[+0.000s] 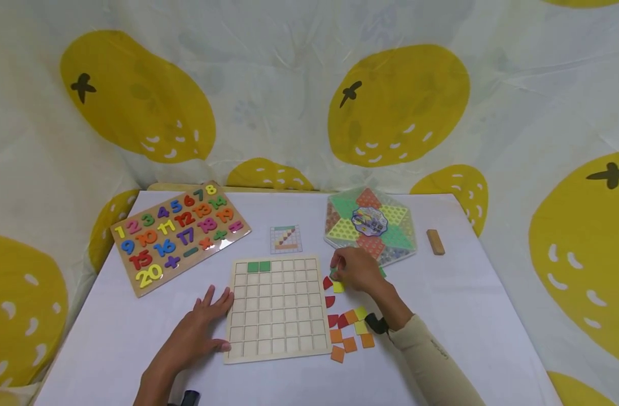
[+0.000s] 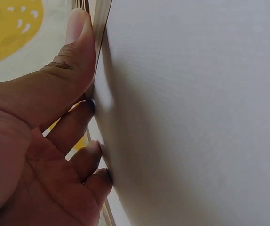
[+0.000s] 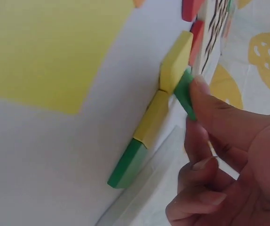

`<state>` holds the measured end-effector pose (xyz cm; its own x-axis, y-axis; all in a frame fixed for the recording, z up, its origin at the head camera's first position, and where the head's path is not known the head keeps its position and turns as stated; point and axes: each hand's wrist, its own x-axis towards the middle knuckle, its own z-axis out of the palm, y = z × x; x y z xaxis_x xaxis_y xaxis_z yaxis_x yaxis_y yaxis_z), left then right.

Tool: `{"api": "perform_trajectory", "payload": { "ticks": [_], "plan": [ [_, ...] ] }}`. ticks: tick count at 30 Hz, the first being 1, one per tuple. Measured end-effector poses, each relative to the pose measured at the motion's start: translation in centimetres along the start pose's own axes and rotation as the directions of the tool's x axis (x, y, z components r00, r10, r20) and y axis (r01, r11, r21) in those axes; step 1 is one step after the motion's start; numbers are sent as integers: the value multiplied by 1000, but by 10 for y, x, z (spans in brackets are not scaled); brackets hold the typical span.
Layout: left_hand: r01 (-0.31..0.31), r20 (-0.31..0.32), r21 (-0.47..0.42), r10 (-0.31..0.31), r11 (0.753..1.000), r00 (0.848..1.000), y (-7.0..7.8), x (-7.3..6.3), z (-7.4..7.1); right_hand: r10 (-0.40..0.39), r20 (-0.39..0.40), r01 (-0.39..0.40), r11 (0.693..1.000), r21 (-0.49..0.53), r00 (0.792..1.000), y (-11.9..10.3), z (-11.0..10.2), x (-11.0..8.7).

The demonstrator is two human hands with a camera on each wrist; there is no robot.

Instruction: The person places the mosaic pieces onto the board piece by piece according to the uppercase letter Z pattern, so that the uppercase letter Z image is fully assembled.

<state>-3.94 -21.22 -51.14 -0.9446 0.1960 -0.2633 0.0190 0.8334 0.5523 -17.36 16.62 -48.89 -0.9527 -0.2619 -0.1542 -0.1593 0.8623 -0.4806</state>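
A wooden grid board point(image 1: 279, 307) lies on the table, with two green square tiles point(image 1: 259, 267) in its top row. My left hand point(image 1: 197, 332) rests at the board's left edge, fingers spread and thumb at the lower corner; the left wrist view shows the thumb point(image 2: 76, 52) along that edge. Beyond the board's right side, my right hand point(image 1: 357, 269) pinches a green tile point(image 3: 185, 94) between thumb and fingers. Close by it are yellow tiles point(image 3: 177, 59) and another green tile point(image 3: 128, 162). Red quarter-round pieces point(image 1: 330, 301) and orange squares point(image 1: 350, 344) lie scattered lower down.
A number puzzle board point(image 1: 189, 254) occupies the far left. Behind the grid board lies a small pattern card point(image 1: 286, 239). A clear hexagonal game box point(image 1: 370, 223) sits behind my right hand, and a small wooden block point(image 1: 435, 242) is farther right.
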Motion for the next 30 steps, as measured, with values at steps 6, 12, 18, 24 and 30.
{"api": "perform_trajectory", "payload": {
  "ticks": [6, 12, 18, 24, 30],
  "plan": [
    [24, 8, 10, -24, 1000, 1000, -1, -1, 1, -76, -31, 78, 995, 62, 997, -10, 1, 2],
    [22, 11, 25, -22, 999, 1000, -1, -1, 0, -138, -15, 139, 983, 122, 990, -33, 9, 10],
    [6, 4, 18, -6, 1000, 1000, -1, 0, 0, -175, -10, 174, 973, 154, 985, -56, 26, 31],
    [21, 8, -4, -21, 1000, 1000, -1, 2, 1, -167, 15, 163, 975, 148, 986, -73, 40, 48],
    [42, 19, -4, -42, 999, 999, 2, 1, 0, -172, 23, 168, 980, 111, 985, -85, 49, 57]
  ]
}}
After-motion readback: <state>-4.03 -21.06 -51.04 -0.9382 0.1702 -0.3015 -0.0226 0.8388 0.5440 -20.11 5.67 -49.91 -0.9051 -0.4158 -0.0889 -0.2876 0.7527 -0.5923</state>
